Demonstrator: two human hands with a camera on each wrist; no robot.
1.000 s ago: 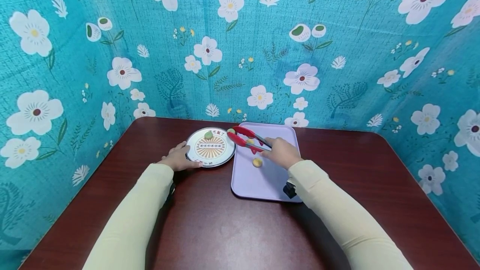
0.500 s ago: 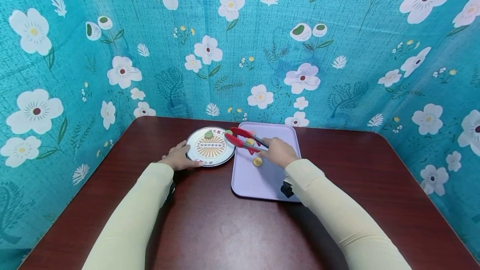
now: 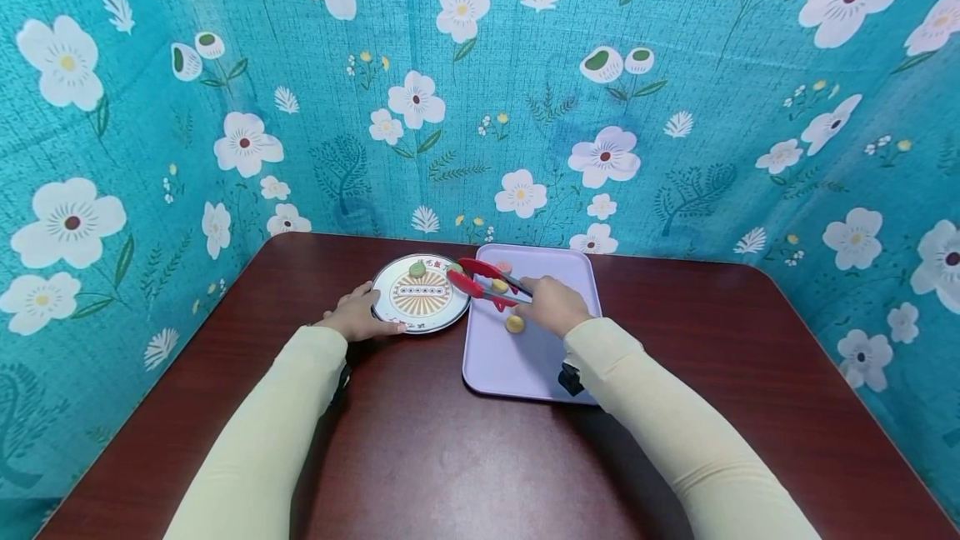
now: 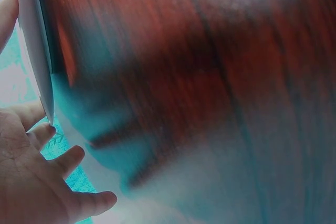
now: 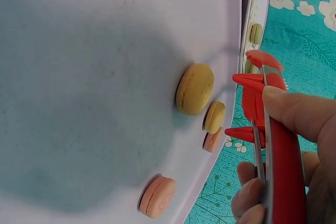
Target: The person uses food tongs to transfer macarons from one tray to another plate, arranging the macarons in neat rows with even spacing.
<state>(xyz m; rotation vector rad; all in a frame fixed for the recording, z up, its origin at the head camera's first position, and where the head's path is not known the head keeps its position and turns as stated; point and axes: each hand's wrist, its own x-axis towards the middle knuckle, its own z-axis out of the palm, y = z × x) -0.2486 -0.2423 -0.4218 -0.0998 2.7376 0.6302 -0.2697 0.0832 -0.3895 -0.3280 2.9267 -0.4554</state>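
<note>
Grips red tongs in a curled right hand, right of the plate, reaching over its right rim to a green macaron (cannot tell whether pinched or loose). Touches the plate's near left rim with a loosely spread left hand. Has another green macaron on the plate's far part and, just right of the plate, a lilac tray bearing two yellow macarons and two pink macarons.
</note>
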